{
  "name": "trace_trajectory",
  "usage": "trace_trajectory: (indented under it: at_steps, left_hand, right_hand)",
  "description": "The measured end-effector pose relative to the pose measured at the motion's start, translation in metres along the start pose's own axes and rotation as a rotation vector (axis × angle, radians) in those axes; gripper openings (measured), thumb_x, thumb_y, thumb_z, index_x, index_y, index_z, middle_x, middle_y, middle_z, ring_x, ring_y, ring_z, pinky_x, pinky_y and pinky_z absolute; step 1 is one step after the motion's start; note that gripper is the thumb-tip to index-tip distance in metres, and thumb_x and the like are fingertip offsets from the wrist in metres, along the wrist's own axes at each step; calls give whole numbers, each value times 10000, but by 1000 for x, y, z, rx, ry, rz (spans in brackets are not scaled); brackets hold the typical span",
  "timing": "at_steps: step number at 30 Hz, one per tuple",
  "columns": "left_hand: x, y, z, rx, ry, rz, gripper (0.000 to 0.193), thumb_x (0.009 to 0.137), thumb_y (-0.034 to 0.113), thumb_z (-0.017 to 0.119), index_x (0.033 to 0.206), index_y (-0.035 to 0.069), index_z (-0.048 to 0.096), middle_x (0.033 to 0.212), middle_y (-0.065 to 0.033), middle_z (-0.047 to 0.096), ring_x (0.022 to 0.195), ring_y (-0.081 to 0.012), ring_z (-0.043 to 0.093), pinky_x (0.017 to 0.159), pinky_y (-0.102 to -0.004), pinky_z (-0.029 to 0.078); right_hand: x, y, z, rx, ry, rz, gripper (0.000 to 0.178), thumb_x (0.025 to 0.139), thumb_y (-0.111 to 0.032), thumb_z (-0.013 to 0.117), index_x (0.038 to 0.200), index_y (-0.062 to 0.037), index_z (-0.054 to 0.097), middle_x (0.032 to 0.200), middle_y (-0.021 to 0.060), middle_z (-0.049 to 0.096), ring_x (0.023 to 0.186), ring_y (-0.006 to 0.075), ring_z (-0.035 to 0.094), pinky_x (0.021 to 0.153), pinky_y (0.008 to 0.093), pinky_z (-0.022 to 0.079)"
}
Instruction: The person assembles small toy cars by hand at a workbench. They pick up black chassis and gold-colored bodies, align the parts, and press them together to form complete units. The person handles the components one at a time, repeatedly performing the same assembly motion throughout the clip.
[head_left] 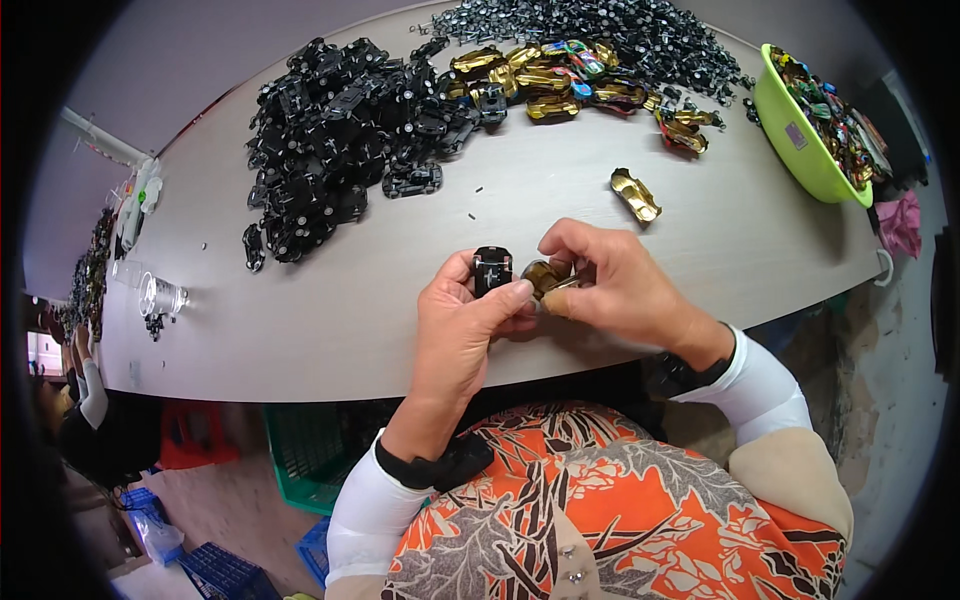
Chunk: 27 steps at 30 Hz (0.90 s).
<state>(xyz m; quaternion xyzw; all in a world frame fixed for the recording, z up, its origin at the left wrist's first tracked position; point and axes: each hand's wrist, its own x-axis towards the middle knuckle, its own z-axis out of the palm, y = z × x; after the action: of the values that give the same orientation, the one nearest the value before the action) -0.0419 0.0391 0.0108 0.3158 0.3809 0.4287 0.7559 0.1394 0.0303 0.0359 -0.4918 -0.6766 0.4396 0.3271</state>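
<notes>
My left hand (452, 312) grips a black toy car chassis (492, 270), held upright between thumb and fingers just above the table's near side. Close beside it, my right hand (632, 288) pinches a gold toy car body shell (541, 279), partly hidden by the fingers. The two parts are near each other; whether they touch I cannot tell. Farther right on the table lies a single gold shell (636, 194), apart from the others. A heap of black chassis (335, 140) spreads at the back left, and several gold car shells (543, 80) lie right of it.
Small metal-and-black wheel parts (620, 35) are heaped at the far edge. A lime-green basin (787, 128) of colourful car shells stands at right. Clear plastic cup (160, 296) at left. Below the table are a green crate (290, 465) and red stool (197, 440). Another person's sleeve (93, 395) shows far left.
</notes>
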Motion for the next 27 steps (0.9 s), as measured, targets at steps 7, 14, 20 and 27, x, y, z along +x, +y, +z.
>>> trace_trajectory:
  at_steps: [7,14,20,27]
  left_hand:
    - [-2,-4,-9,-25,67,156,192,787,-76,559,947,21,518,825,-61,596,698,-104,599,607,-217,504]
    - [-6,-15,-1,56,128,356,201,809,-99,521,978,9,504,858,-81,608,767,-106,582,694,-232,486]
    - [-13,-20,9,228,165,454,252,795,-131,522,1004,7,497,907,-86,601,825,-117,584,739,-244,489]
    - [-15,-2,8,20,-2,162,384,890,17,499,1256,7,380,1027,-89,573,954,-134,558,817,-298,474]
  right_hand:
    - [-16,-4,7,790,114,204,389,772,-87,705,1107,11,532,875,44,633,669,31,533,475,164,389]
    - [-19,-9,26,763,83,260,418,748,-40,692,1118,-35,496,932,74,634,743,56,575,503,160,393]
    - [-19,-4,36,753,86,233,389,734,12,684,1072,-28,495,867,24,578,728,39,539,566,167,427]
    - [-26,-10,40,193,324,56,265,707,6,629,954,-16,536,823,50,571,600,87,540,540,233,444]
